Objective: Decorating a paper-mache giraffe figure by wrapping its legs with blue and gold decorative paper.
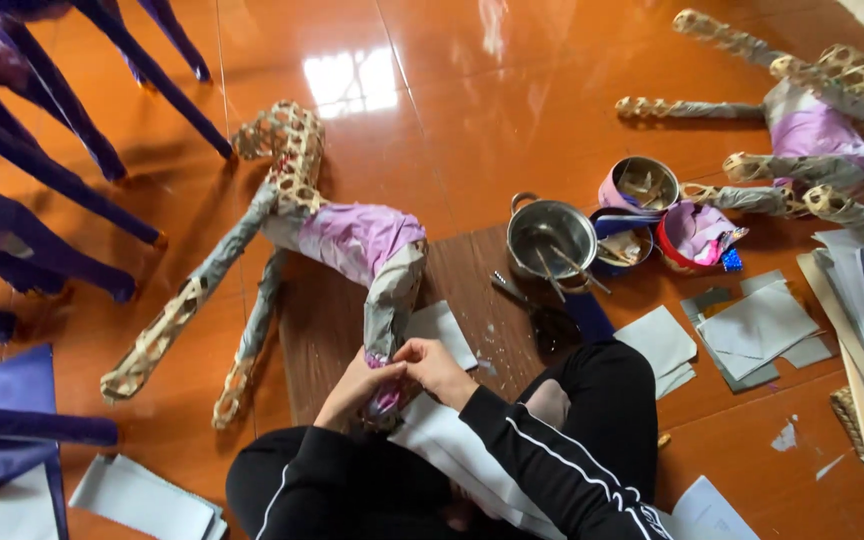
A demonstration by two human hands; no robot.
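A woven bamboo animal figure [297, 190], partly covered in lilac and grey paper, lies on the orange floor [452, 90] in front of me. One of its legs [392, 295] points toward me. My left hand [354, 386] and my right hand [436, 366] meet at the end of that leg, both pinching the purple paper wrapped round its tip [384, 398]. A white paper sheet [439, 328] lies just beside my right hand. My black sleeves with white stripes fill the bottom of the view.
A metal pot [552, 237] with sticks, three small tins [642, 185] and dark scissors [537, 312] sit on a brown board [472, 290]. Grey paper squares [752, 325] lie to the right, a second paper-covered figure [812, 130] far right, dark purple figures [42, 170] left.
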